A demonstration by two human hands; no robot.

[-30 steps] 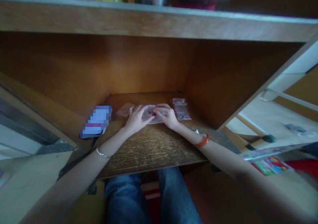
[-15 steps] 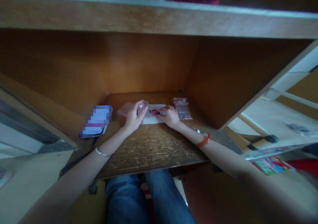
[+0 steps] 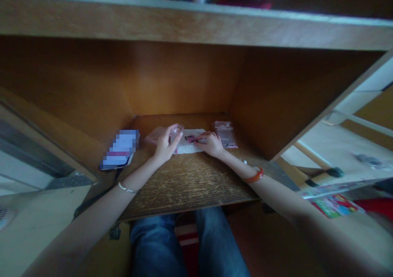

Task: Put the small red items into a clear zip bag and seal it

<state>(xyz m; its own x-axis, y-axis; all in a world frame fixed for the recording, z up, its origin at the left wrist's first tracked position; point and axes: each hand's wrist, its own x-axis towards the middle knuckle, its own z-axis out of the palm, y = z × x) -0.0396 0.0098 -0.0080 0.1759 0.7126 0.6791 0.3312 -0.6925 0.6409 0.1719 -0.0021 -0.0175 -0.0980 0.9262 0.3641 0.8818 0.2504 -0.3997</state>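
My left hand (image 3: 166, 145) is wrapped round a small clear cup-like container (image 3: 177, 130), which tilts over the left part of a white sheet (image 3: 184, 148) that looks like tissue. On the sheet lies a small heap of dark red, bead-like pieces (image 3: 190, 139). At the heap's right edge, my right hand (image 3: 211, 144) has its fingertips pressed together; whatever is between them is too small to make out. A flat clear plastic bag (image 3: 155, 135) lies behind and left of my left hand. Beyond my right hand is a clear zip bag (image 3: 225, 133) with small dark pieces along its bottom.
A phone (image 3: 119, 150) with a blurred screen rests at the left of the worn wooden desk (image 3: 184, 182). Wooden side walls and a back panel (image 3: 184, 80) enclose the desktop. Overhead runs a shelf edge (image 3: 196, 25) with several items on it.
My right fingertips have shifted slightly at the heap, while my left hand keeps its hold on the container. Below the desk my knees have moved apart, showing more of a red-and-white striped surface.
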